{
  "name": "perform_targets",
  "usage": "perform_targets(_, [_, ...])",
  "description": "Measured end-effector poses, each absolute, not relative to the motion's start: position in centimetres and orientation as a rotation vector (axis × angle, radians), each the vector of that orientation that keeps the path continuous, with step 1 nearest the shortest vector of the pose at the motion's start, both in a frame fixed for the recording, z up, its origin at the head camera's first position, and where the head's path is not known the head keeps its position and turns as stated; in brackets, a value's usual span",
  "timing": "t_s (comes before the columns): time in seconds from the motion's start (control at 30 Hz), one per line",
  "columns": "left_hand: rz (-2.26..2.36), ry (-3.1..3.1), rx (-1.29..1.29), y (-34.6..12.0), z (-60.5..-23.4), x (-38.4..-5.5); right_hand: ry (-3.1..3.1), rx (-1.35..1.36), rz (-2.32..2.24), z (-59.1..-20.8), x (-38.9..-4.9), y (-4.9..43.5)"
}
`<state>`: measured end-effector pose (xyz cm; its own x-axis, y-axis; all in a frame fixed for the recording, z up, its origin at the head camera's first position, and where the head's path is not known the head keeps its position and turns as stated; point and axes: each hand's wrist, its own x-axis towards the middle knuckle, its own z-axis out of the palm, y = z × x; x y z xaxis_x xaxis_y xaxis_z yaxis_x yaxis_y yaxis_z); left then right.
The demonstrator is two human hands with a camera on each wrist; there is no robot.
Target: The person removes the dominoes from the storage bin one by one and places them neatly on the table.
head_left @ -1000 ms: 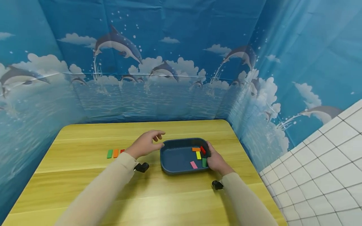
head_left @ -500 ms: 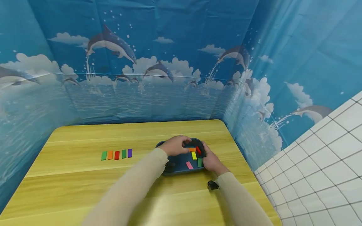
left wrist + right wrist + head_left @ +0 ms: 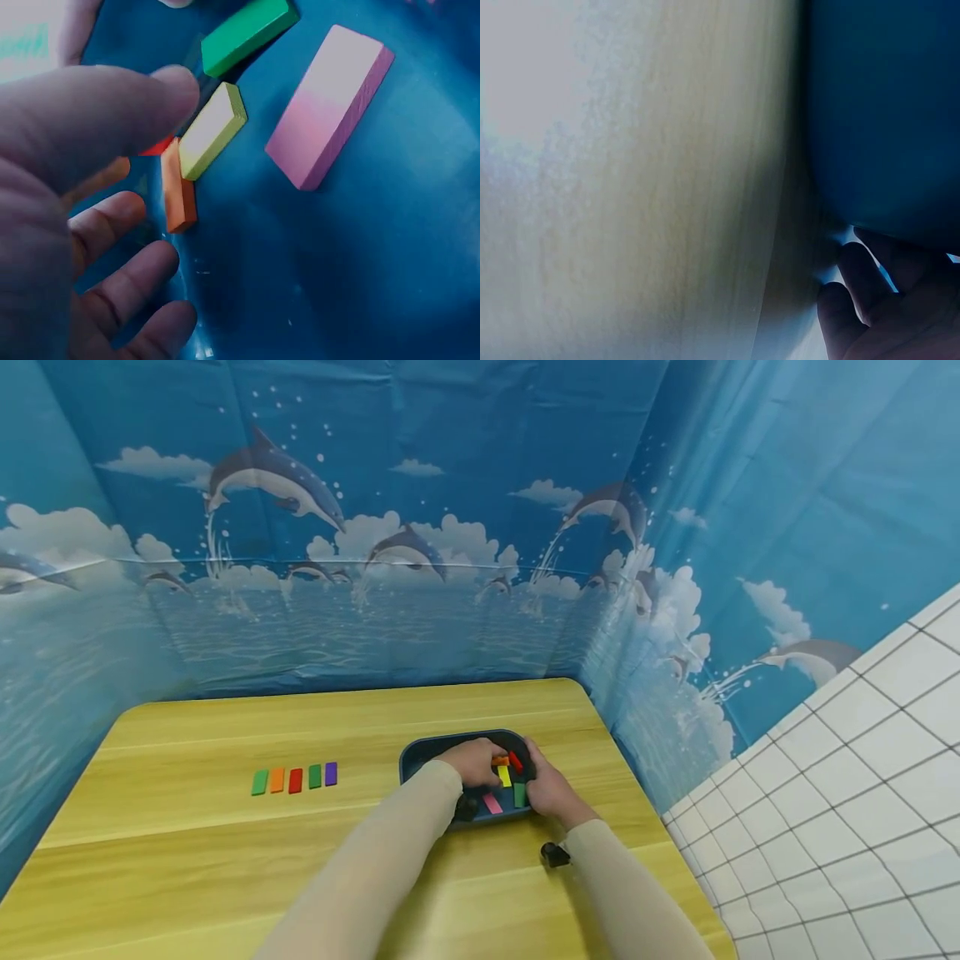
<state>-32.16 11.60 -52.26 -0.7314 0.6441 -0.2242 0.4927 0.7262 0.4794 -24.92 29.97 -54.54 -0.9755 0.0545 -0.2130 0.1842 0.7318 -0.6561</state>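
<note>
A dark blue tray [image 3: 408, 762] stands on the table with small coloured blocks inside. My left hand [image 3: 474, 762] reaches down into it, thumb and fingers apart with nothing held. Close to its fingertips lie an orange block [image 3: 177, 195], a yellow block [image 3: 212, 133] and a red block [image 3: 515, 762], which the thumb mostly hides in the left wrist view. A green block [image 3: 247, 37] and a pink block [image 3: 322, 105] lie nearer the tray's front. My right hand [image 3: 553, 789] grips the tray's right side; in the right wrist view its fingers [image 3: 855, 277] reach against the tray's outer wall [image 3: 885, 112].
On the wooden table [image 3: 187, 860], left of the tray, several blocks form a row: green [image 3: 259, 782], orange [image 3: 277, 779], red [image 3: 296, 780], another green [image 3: 315, 776] and purple [image 3: 331, 773]. A dolphin-print curtain [image 3: 360, 627] hangs behind; white tiles [image 3: 840, 793] lie right.
My left hand has moved right from beside the tray's left edge and down into it, uncovering the block row. The right hand keeps its grip on the tray. The head view has shifted slightly.
</note>
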Motion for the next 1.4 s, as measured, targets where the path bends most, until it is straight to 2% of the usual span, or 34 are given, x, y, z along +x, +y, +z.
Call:
perform_targets(0.3, [0.466, 2.589, 0.855, 12.1, -52.9, -32.2, 2.754, 0.217, -1.074, -54.4, -24.8, 29.7])
perform_targets(0.6, [0.338, 2.622, 0.966, 12.7, -53.3, -32.4, 2.762, 0.196, -1.068, -54.5, -24.8, 29.8])
perform_targets(1.4, [0.424, 2.642, 0.924, 12.2, -54.0, -32.4, 2.741, 0.228, -1.090, -54.3, -24.6, 29.7])
